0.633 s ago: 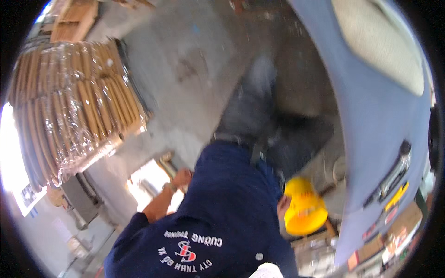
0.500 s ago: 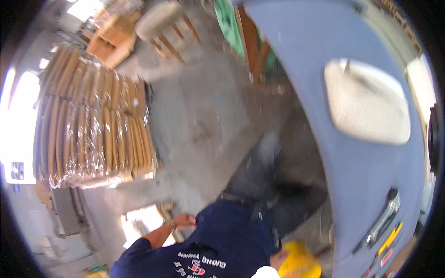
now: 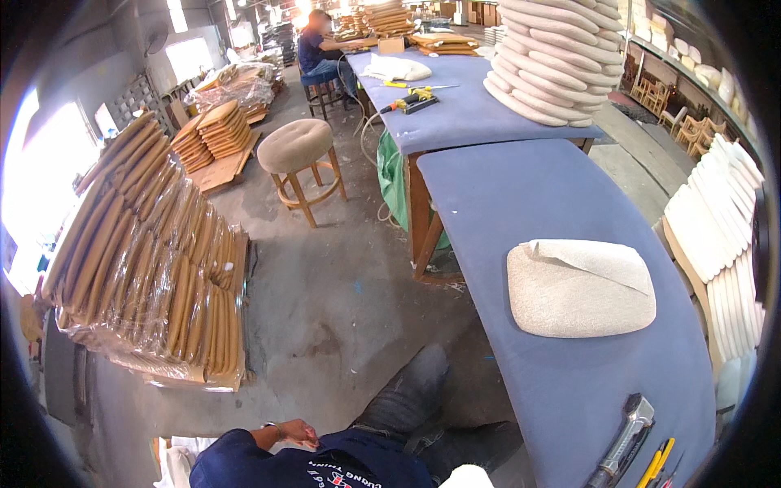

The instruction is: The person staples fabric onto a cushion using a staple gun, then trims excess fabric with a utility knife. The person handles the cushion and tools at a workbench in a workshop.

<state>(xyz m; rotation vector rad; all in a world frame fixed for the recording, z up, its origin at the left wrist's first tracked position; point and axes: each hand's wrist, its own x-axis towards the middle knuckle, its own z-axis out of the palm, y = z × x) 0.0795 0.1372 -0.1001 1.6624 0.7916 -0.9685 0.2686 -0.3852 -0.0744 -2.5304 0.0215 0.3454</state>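
My left hand [image 3: 299,433] rests by my waist in front of the dark blue shirt, its fingers loosely curled and nothing visible in them. My right hand is out of the picture. To my right, an off-white padded cushion [image 3: 569,305] lies on the blue-covered table [image 3: 504,191], a flap of its fabric folded over along the far side. Nearer to me on the same table are a grey and black staple gun [image 3: 625,439] and a yellow-handled cutter [image 3: 656,464]. Neither hand touches them.
A plastic-wrapped stack of brown panels [image 3: 154,268] stands at left. Beyond it is a round padded stool [image 3: 297,146]. A tall pile of white cushions [image 3: 557,61] stands on the farther table [image 3: 464,114]. At the back a person [image 3: 317,49] sits working.
My view has tilted up, bringing the farther table, white cushion pile and seated person into sight. My right hand and a yellow thing beside it have left the picture.
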